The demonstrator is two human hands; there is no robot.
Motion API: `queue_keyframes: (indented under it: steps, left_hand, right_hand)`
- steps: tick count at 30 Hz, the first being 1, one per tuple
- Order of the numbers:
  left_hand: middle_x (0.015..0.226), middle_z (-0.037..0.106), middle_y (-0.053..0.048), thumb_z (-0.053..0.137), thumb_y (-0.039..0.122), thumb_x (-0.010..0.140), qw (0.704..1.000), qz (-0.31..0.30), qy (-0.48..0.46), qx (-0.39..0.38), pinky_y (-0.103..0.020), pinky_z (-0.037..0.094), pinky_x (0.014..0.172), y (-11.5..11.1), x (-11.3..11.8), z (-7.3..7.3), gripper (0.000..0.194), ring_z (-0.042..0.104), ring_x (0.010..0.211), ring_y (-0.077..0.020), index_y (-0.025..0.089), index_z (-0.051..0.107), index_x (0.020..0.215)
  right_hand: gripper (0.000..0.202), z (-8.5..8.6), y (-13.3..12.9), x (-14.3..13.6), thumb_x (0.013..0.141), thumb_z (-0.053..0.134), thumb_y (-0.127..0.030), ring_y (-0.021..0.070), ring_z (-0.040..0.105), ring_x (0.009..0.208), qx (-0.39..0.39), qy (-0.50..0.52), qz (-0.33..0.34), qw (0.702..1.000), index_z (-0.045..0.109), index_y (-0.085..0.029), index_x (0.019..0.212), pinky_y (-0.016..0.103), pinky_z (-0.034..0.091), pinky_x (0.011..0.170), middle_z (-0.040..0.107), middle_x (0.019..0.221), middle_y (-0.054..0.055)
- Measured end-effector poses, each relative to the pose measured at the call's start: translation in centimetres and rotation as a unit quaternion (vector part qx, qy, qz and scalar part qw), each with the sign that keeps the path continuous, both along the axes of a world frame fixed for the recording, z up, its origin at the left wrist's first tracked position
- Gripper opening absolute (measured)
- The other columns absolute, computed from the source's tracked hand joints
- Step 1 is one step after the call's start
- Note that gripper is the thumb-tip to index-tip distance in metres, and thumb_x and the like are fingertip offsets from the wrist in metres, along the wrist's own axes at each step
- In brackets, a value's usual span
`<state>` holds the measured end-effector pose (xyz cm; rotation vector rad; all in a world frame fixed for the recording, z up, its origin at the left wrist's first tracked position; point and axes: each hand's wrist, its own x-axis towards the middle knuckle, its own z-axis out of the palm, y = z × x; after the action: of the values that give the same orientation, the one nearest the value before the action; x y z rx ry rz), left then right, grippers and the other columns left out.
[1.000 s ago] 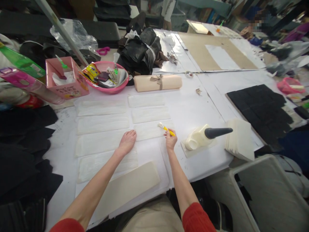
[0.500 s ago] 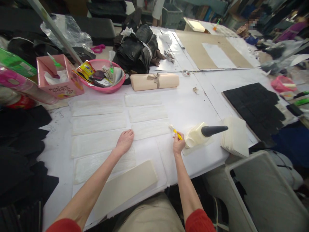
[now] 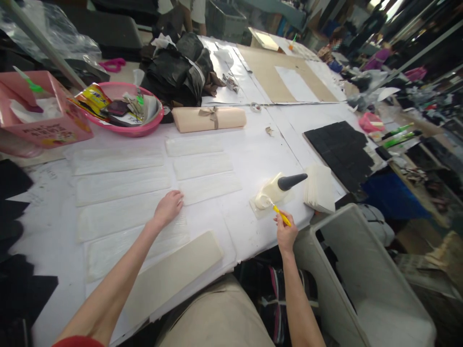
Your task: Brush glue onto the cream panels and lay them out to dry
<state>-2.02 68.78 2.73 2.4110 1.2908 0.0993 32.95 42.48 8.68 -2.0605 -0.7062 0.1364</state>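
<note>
My right hand is closed round the yellow handle of a small paintbrush. The brush's bristle end reaches into the opening of a cream plastic bottle with a black cone-shaped tip, lying on its side. My left hand rests palm down, fingers lightly bent on the end of a thin whitish strip; no object shows in it. Other pale strips lie in two columns on the white table, some streaked and glossy. A thicker off-white board lies slantwise at the near edge.
A stack of off-white pieces stands right of the bottle, by a grey bin. Behind the strips are a pink basin and a tied peach roll. Black pieces lie left and right; people are far back.
My right hand has carried the paintbrush from the strip's right end to the bottle opening. My left hand stays by the strips, and the view has swung to the right.
</note>
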Motion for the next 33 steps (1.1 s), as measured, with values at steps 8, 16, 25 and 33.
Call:
queue_keyframes:
  steps: [8, 16, 25, 33]
  left_hand:
    - [0.102, 0.065, -0.011, 0.042, 0.037, 0.090, 0.990, 0.084, -0.113, 0.028, -0.039, 0.049, 0.088, -8.2, -6.5, 2.3, 0.033, 0.061, 0.096, -0.0264, 0.018, 0.065, 0.104]
    - [0.087, 0.066, -0.003, 0.047, 0.053, 0.083, 0.934, 0.342, -0.080, -0.065, -0.032, 0.048, 0.062, -20.8, -17.0, 1.7, 0.036, 0.062, 0.066, -0.0198, 0.025, 0.064, 0.096]
    - [0.073, 0.070, -0.004, 0.060, 0.063, 0.064, 0.863, 0.460, -0.115, -0.176, -0.038, 0.051, 0.065, -26.2, -19.8, -0.7, 0.041, 0.067, 0.074, -0.0291, 0.025, 0.059, 0.080]
    - [0.060, 0.067, -0.002, 0.060, 0.057, 0.071, 0.847, 0.445, -0.181, -0.228, -0.029, 0.047, 0.057, -27.0, -19.1, -1.0, 0.037, 0.063, 0.057, -0.0199, 0.020, 0.064, 0.074]
  right_hand:
    - [0.041, -1.5, 1.4, 0.7, 0.096, 0.039, -0.045, 0.0234, 0.067, 0.089, -0.090, -0.129, 0.130, 0.979, 0.071, -0.020, 0.102, 0.034, 0.051, 0.078, 0.073, 0.096, 0.011]
    - [0.041, -0.2, 0.2, -0.3, 0.099, 0.036, -0.040, 0.0232, 0.066, 0.091, -0.132, -0.185, 0.177, 0.958, 0.071, -0.020, 0.106, 0.033, 0.049, 0.078, 0.072, 0.099, 0.011]
    - [0.037, 1.8, -1.6, -4.6, 0.085, 0.059, -0.048, 0.0194, 0.070, 0.075, 0.039, -0.002, 0.055, 0.998, 0.067, -0.017, 0.104, 0.031, 0.054, 0.068, 0.071, 0.092, 0.008]
    - [0.041, 3.0, -3.2, -17.2, 0.076, 0.074, -0.044, 0.0154, 0.071, 0.065, 0.086, 0.319, 0.068, 0.941, 0.065, -0.017, 0.105, 0.021, 0.052, 0.053, 0.072, 0.079, 0.002]
